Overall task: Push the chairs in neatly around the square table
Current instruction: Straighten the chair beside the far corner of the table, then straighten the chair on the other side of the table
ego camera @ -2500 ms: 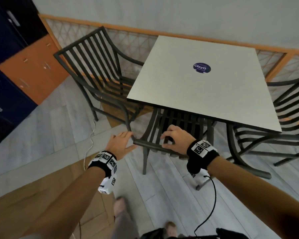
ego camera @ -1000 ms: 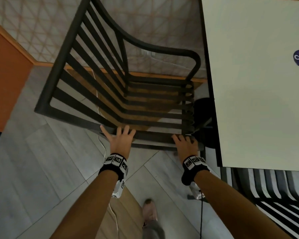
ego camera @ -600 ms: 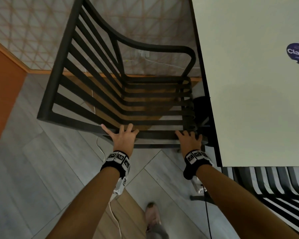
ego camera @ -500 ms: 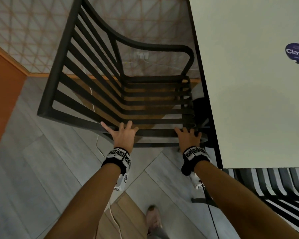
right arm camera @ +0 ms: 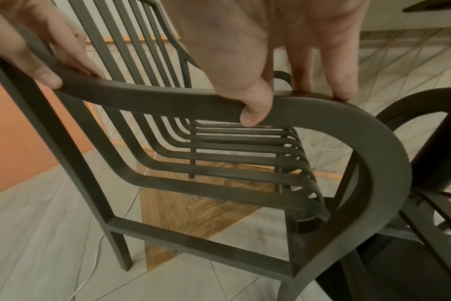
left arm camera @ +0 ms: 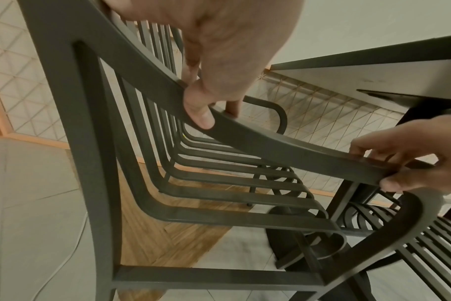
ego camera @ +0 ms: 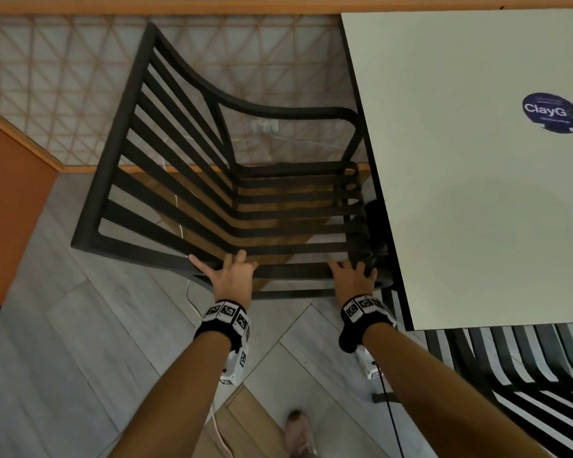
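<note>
Both hands [ego camera: 291, 276] grip slatted (metal) armchair [ego camera: 186, 193]

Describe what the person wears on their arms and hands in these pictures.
Both forearms are bare, with no sleeves or gloves. The left hand and right hand each have a black wristband carrying white squares printed with black square-code markers. A small white box with similar markers hangs under each wrist. A thin black cable runs down from the right wrist's box.
</note>
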Motion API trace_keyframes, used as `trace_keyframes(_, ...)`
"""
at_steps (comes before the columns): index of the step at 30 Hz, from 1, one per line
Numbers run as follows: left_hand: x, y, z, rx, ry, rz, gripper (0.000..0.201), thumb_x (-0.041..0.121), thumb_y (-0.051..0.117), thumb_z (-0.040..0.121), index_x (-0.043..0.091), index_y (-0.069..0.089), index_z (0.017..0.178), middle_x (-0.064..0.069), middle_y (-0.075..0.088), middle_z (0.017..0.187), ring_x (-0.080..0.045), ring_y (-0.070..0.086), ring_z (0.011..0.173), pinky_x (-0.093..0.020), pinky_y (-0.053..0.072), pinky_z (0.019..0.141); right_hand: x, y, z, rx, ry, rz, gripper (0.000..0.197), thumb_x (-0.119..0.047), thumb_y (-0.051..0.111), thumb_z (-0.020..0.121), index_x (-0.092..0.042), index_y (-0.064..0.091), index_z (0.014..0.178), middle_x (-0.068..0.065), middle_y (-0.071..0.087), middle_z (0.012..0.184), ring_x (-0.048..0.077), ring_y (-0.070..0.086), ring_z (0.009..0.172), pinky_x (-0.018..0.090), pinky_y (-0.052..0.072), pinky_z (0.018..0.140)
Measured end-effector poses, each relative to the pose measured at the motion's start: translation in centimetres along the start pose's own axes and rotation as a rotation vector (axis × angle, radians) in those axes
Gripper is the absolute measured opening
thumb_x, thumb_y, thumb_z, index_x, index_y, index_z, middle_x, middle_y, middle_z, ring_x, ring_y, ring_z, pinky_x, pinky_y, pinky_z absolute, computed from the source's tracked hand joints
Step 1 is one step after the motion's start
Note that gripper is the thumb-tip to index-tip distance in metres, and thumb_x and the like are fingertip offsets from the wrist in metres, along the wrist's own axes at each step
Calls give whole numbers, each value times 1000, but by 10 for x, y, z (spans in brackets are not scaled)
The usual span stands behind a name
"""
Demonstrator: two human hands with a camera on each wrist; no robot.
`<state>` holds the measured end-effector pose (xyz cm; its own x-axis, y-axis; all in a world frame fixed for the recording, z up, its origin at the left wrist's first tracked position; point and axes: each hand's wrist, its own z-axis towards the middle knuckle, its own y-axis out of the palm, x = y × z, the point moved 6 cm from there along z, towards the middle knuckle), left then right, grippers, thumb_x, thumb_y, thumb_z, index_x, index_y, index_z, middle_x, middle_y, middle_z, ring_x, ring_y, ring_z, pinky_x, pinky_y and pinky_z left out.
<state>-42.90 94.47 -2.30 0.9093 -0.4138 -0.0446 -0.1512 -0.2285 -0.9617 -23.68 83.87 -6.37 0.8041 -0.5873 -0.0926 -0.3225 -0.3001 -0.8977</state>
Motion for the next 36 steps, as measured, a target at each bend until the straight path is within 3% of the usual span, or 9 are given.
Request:
trace_keyframes(3, 7, -4, -7, -15, 13, 34, 30, 11, 71, 78, 30, 70, 101, 3, 61, 116, -21, 52, 122, -80, -2, 107, -13, -9, -15, 55, -173, 5, 57, 1, 56, 81, -19, 39, 132, 16, 48, 135, 40, 37, 127, 60, 22, 112)
trace_keyframes(7, 35, -27, -28, 46, 81, -23, 14, 29, 63, 87, 24, 71, 98, 3, 66, 114, -22, 53, 123, -61, 6, 119, -46, -30, -55, 90, -450, 16, 54, 2, 53, 79, -20, 41, 127, 13, 53, 126, 34, 46, 120, 52, 32, 110)
trace_keyframes(11, 68, -57, -66, 64, 131, -79, 21, 21, 67, 82, 23, 70, 103, 1, 65, 121, -22, 52, 123, -51, 27, 114, -38, -75, -93, 111, -532, 89, 35, -4, 52, 84, -18, 44, 116, 12, 63, 107, 33, 61, 97, 42, 49, 77)
trace_keyframes(14, 100, -79, -107, 37, 187, -136, 31, 26, 70, 82, 21, 64, 112, -1, 62, 126, -22, 52, 122, -45, 39, 107, -5, -125, -136, 196, -627, 126, 17, -11, 50, 89, -16, 48, 105, 9, 69, 87, 30, 62, 70, 32, 38, 59)
trace_keyframes(19, 195, -149, -183, 86, 343, -158, 36, 30, 63, 87, 27, 60, 122, 5, 61, 124, -18, 54, 116, -41, 44, 98, 113, -203, -201, 339, -551, 143, 16, -13, 45, 88, -20, 48, 101, 5, 74, 83, 30, 62, 69, 41, 38, 91)
trace_keyframes(23, 319, -206, -246, 127, 472, -165, 39, 31, 54, 93, 26, 51, 131, 5, 65, 122, -18, 58, 115, -38, 42, 93, 256, -263, -260, 485, -435, 134, 14, -18, 44, 89, -25, 49, 100, -2, 73, 79, 21, 63, 66, 40, 38, 93)
trace_keyframes(25, 489, -238, -322, 167, 663, -170, 37, 30, 50, 93, 25, 50, 130, 5, 65, 119, -19, 58, 114, -37, 41, 91, 440, -304, -327, 601, -264, 117, 13, -19, 45, 88, -26, 49, 98, -4, 72, 75, 19, 61, 61, 39, 39, 91)
trace_keyframes(32, 543, -257, -327, 206, 744, -308, 30, 29, 48, 92, 24, 54, 121, 5, 67, 110, -21, 60, 105, -41, 42, 90, 498, -319, -316, 689, -205, 31, 13, -17, 48, 85, -24, 55, 92, -3, 71, 70, 23, 61, 59, 36, 40, 81)
trace_keyframes(36, 662, -255, -350, 219, 878, -323, 25, 27, 46, 92, 24, 59, 114, 5, 71, 103, -22, 63, 100, -41, 42, 89, 619, -313, -313, 676, -65, -17, 16, -14, 49, 82, -22, 58, 91, 1, 72, 71, 28, 63, 64, 39, 40, 83)
